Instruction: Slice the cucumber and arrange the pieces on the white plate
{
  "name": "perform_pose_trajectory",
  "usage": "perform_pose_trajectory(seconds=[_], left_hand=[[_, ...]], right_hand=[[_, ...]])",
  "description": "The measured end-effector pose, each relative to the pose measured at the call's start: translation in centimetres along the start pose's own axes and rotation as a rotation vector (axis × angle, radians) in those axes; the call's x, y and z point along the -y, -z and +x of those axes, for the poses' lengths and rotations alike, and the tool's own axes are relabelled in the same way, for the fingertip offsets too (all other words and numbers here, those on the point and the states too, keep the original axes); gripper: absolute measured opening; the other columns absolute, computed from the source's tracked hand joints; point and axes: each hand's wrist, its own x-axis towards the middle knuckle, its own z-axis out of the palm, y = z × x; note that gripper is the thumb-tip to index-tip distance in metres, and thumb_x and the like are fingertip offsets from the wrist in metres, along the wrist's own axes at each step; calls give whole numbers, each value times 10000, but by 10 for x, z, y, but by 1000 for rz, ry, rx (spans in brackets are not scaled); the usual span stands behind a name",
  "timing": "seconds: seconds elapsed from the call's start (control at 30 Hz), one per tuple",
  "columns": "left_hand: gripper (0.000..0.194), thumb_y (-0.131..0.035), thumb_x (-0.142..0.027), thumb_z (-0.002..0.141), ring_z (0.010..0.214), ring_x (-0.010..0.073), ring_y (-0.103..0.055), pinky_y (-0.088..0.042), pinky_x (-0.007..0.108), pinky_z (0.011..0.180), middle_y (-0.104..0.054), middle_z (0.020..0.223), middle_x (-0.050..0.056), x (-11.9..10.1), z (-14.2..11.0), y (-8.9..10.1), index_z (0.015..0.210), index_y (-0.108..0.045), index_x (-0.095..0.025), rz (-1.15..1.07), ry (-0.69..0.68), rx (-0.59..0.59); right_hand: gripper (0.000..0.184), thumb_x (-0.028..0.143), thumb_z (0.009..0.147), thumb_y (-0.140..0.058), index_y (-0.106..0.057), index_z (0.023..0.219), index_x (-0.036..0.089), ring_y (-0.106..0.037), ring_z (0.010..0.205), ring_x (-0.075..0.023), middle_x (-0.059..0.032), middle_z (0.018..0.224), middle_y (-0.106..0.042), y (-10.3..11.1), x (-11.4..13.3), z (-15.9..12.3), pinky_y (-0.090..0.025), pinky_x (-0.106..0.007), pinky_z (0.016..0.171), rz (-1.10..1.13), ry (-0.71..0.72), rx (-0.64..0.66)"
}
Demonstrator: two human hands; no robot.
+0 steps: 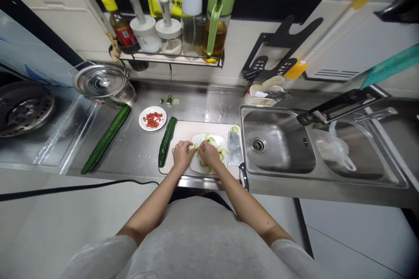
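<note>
Over the left part of a white square plate (195, 166), my left hand (182, 155) and my right hand (210, 154) meet with fingers drawn together. My left fingers pinch at a pale green cucumber slice (196, 145). The right fingertips are closed right beside it, and what they hold is too small to make out. More cucumber slices (223, 155) lie on the plate in flower-like groups with small red bits. Beneath the plate is a light cutting board (183, 127). A cut cucumber (167, 141) rests along its left edge, and a kitchen knife (235, 148) lies on the right.
A small white plate of chopped red pieces (152, 119) sits behind the board, near cucumber scraps (169, 100). A whole cucumber (106, 139) and a lidded steel pot (104, 85) are at left. The double sink (278, 139) is at right; a bottle rack (170, 59) hangs behind.
</note>
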Motion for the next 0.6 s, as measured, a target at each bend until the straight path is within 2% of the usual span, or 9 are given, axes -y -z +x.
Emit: perform_pose_trajectory(seconds=[0.3,0.6], left_hand=[[227,-662,-373,795,998,223,-557,-347,341,852,-608,997,37,0,1,-1,999,-652,-274,8,28,13],[228,-663,-365,785,999,236,-558,-356,357,862,-616,990,46,-2,0,1,991,-657,-265,-18,31,10]], right_hand=[[122,283,923,-475,-554,968,202,-553,754,-161,-34,862,-646,-4,3,2,-283,-246,591,-11,-7,44],[95,275,917,-486,-539,953,205,-550,751,-155,-25,841,-633,-4,3,2,-270,-238,581,-32,8,18]])
